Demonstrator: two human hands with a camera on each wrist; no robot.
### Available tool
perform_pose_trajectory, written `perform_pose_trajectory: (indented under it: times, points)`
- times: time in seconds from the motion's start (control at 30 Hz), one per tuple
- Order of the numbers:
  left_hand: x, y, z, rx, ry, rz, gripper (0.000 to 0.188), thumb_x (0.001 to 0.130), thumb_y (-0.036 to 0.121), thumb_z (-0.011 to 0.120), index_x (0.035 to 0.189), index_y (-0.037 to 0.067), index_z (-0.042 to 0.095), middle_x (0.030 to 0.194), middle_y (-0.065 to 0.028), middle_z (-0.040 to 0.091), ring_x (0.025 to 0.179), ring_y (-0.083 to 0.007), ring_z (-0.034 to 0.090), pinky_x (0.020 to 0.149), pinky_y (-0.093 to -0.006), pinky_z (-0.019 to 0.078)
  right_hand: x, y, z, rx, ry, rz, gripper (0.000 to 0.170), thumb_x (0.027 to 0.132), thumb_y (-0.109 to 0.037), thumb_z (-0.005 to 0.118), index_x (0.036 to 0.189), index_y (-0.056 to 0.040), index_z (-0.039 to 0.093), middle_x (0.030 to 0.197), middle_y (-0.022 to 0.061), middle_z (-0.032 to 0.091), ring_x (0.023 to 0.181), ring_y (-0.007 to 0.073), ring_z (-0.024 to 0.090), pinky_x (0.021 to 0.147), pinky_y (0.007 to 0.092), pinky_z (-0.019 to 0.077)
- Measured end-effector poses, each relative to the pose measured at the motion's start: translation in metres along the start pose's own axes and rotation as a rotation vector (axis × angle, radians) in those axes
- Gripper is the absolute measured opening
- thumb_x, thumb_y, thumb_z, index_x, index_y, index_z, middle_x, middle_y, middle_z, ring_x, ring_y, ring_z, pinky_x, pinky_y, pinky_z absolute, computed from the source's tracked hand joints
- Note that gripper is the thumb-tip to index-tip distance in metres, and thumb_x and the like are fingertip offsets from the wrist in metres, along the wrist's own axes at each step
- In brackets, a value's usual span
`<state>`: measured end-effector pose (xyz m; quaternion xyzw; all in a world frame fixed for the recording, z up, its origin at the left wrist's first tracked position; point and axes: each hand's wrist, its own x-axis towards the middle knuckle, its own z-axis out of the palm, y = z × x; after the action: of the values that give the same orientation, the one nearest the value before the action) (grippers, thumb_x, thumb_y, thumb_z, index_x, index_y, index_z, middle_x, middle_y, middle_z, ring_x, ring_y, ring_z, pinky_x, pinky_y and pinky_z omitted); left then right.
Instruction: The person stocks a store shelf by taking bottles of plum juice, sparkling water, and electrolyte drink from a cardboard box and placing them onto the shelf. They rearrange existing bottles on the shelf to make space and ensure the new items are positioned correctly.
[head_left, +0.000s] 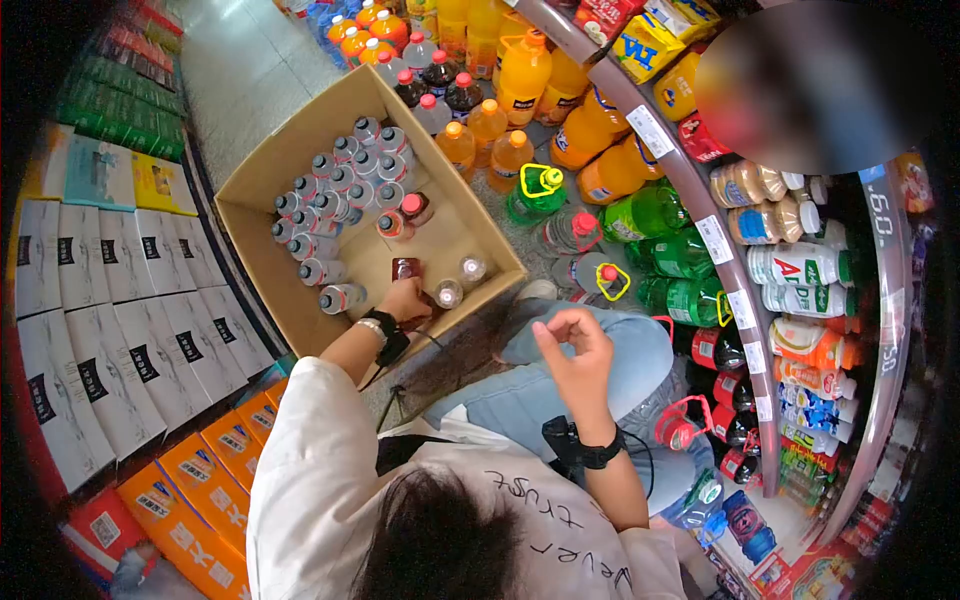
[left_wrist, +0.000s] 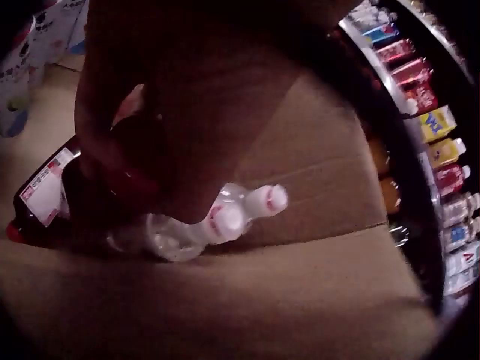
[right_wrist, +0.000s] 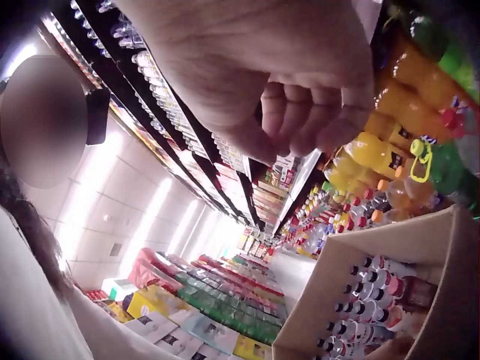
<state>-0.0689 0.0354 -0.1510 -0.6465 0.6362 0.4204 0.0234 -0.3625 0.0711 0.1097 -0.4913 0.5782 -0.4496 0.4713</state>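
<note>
My left hand [head_left: 408,302] reaches down inside the cardboard box [head_left: 255,215] and grips a bottle of dark reddish drink [head_left: 405,268]. In the left wrist view this bottle [left_wrist: 46,191] lies tilted, its label and red cap showing beside the shadowed fingers [left_wrist: 97,154]. Close to that hand are two clear bottles with white caps [left_wrist: 225,223]. Many clear dark-capped bottles [head_left: 340,180] stand in the box, along with two red-capped bottles [head_left: 413,207]. My right hand [head_left: 580,360] is raised over my knee, fingers loosely curled, holding nothing.
Orange drink bottles [head_left: 522,80] and green soda bottles [head_left: 660,215] crowd the floor right of the box. A curved shelf [head_left: 715,240] of drinks rises beyond them. White cartons [head_left: 85,370] and orange boxes [head_left: 190,480] are stacked at left. Another person is partly visible at the upper right.
</note>
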Motion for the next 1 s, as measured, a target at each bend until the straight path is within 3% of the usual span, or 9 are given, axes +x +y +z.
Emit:
perform_pose_trajectory:
  times: [0.13, 0.3, 0.5, 0.53, 0.63, 0.77, 0.8, 0.9, 1.0]
  points:
    - [-0.033, 0.028, -0.038, 0.049, 0.158, 0.088, 0.036, 0.059, 0.028, 0.079, 0.076, 0.007, 0.057, 0.076, -0.0156, 0.064, 0.077, -0.0337, 0.065, 0.067, -0.043, 0.0524, -0.004, 0.001, -0.01, -0.007, 0.012, -0.006, 0.015, 0.084, -0.005, 0.074, 0.085, -0.0027, 0.06, 0.076, -0.0004, 0.062, 0.069, 0.0049, 0.057, 0.064, 0.0211, 0.0473]
    - [-0.112, 0.136, -0.124, 0.063, 0.21, 0.316, 0.031, 0.061, 0.02, 0.077, 0.078, 0.007, 0.055, 0.077, -0.0133, 0.061, 0.074, -0.0347, 0.063, 0.064, -0.0409, 0.0508, -0.012, 0.007, -0.02, -0.01, -0.109, 0.039, 0.022, 0.082, -0.007, 0.077, 0.096, -0.0037, 0.061, 0.09, 0.0016, 0.065, 0.082, 0.0077, 0.061, 0.073, 0.023, 0.0485]
    - [-0.186, 0.278, -0.196, 0.069, 0.118, 0.756, 0.033, 0.059, 0.015, 0.077, 0.08, 0.005, 0.054, 0.078, -0.0111, 0.057, 0.075, -0.031, 0.06, 0.064, -0.0385, 0.0481, -0.019, -0.019, -0.037, -0.261, -0.18, -0.312, 0.066, 0.07, -0.013, 0.084, 0.128, -0.007, 0.054, 0.112, 0.0084, 0.065, 0.102, 0.0218, 0.063, 0.087, 0.0326, 0.0504]
    - [-0.194, 0.301, -0.203, 0.034, 0.061, 0.815, 0.032, 0.059, 0.014, 0.078, 0.08, 0.005, 0.055, 0.078, -0.0101, 0.057, 0.073, -0.0292, 0.06, 0.064, -0.0365, 0.0479, -0.023, -0.026, -0.046, -0.235, -0.203, -0.295, 0.074, 0.065, -0.013, 0.085, 0.13, -0.0082, 0.05, 0.125, 0.016, 0.059, 0.116, 0.0326, 0.057, 0.099, 0.0414, 0.0445]
    - [-0.202, 0.373, -0.211, 0.01, -0.124, 1.058, 0.033, 0.058, 0.012, 0.078, 0.082, 0.005, 0.056, 0.078, -0.0079, 0.057, 0.073, -0.026, 0.059, 0.065, -0.0329, 0.0473, -0.036, -0.029, -0.076, -0.188, -0.131, -0.303, 0.073, 0.063, -0.013, 0.086, 0.128, -0.0075, 0.052, 0.12, 0.0146, 0.062, 0.109, 0.0313, 0.061, 0.093, 0.0389, 0.0486]
    - [-0.204, 0.468, -0.195, -0.007, -0.264, 1.368, 0.034, 0.06, 0.01, 0.079, 0.087, 0.006, 0.06, 0.081, -0.0066, 0.058, 0.074, -0.0229, 0.058, 0.067, -0.031, 0.0469, -0.07, -0.047, -0.137, -0.179, 0.098, -0.175, 0.069, 0.061, -0.018, 0.09, 0.12, -0.0039, 0.057, 0.102, 0.009, 0.067, 0.09, 0.0175, 0.066, 0.079, 0.0315, 0.0524]
    - [-0.207, 0.489, -0.186, -0.116, -0.285, 1.392, 0.031, 0.066, 0.011, 0.08, 0.089, 0.006, 0.061, 0.082, -0.0051, 0.059, 0.076, -0.0177, 0.058, 0.068, -0.0304, 0.0469, -0.079, -0.075, -0.154, -0.239, 0.19, -0.314, 0.069, 0.059, -0.022, 0.092, 0.116, -0.0016, 0.06, 0.1, 0.0075, 0.068, 0.09, 0.0132, 0.064, 0.082, 0.0305, 0.0519]
    - [-0.22, 0.537, -0.178, -0.291, -0.496, 1.203, 0.044, 0.077, 0.009, 0.08, 0.115, 0.005, 0.06, 0.105, -0.0029, 0.059, 0.082, -0.0101, 0.056, 0.069, -0.0228, 0.0465, -0.095, -0.111, -0.195, -0.034, 0.392, -0.308, 0.068, 0.058, -0.023, 0.092, 0.114, -0.0004, 0.061, 0.104, 0.0072, 0.068, 0.094, 0.0127, 0.064, 0.086, 0.0304, 0.0516]
    - [-0.21, 0.566, -0.148, -0.351, -0.25, 1.521, 0.063, 0.079, 0.009, 0.077, 0.136, 0.004, 0.051, 0.122, -0.0067, 0.057, 0.097, -0.0121, 0.057, 0.075, -0.0243, 0.0493, -0.099, -0.146, -0.242, -0.039, 0.544, -0.272, 0.064, 0.061, -0.021, 0.092, 0.114, -0.0014, 0.062, 0.104, 0.0064, 0.069, 0.092, 0.0137, 0.066, 0.085, 0.0315, 0.053]
